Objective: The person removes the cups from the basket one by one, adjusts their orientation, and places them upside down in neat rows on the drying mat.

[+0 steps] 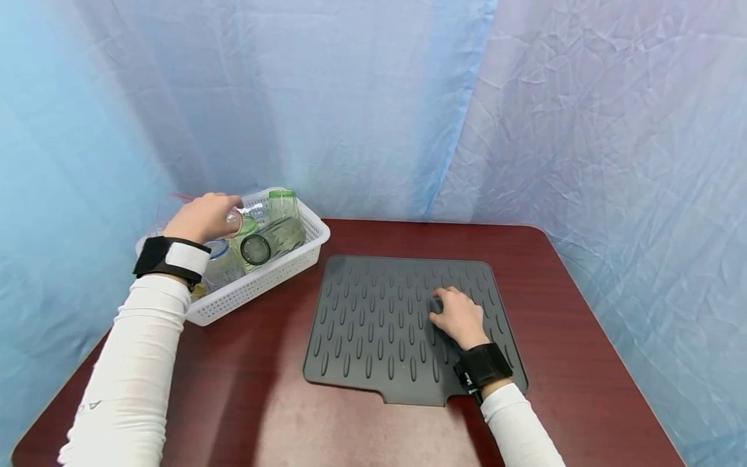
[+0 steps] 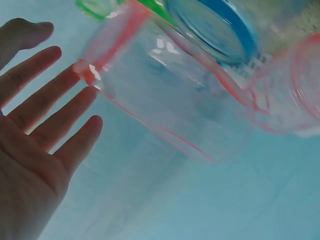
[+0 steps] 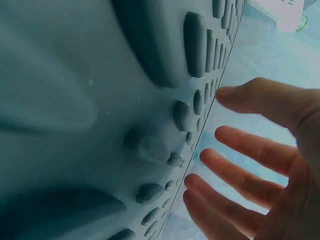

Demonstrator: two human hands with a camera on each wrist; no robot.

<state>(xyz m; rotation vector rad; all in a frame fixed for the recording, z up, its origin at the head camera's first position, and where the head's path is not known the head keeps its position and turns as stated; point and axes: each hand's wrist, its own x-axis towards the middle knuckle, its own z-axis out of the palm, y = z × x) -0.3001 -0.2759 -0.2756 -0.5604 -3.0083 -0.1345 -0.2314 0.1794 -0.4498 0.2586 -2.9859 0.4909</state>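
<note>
Well apart, both hands (image 1: pixel 204 218) (image 1: pixel 460 318) palm-down.

I read the basket (image 1: pixel 259 285) at far left as hard, smooth plastic, and its cups (image 1: pixel 284 207) as glossy and see-through, whether glass or plastic I can't tell. The mat (image 1: pixel 362 305) looks matt and rubbery, ribbed; the table (image 1: pixel 583 376) shines like polished wood. The far drapes (image 1: pixel 373 97) are thin, creased cloth.

– Looking forward-down from the head?
– Yep. From left wrist: up close, sharing that blue-rimmed jar (image 1: pixel 224 263), 9 o'clock in head view. From right wrist: skimming the mat (image 1: pixel 367 324), shared too, 5 o'clock.
</note>
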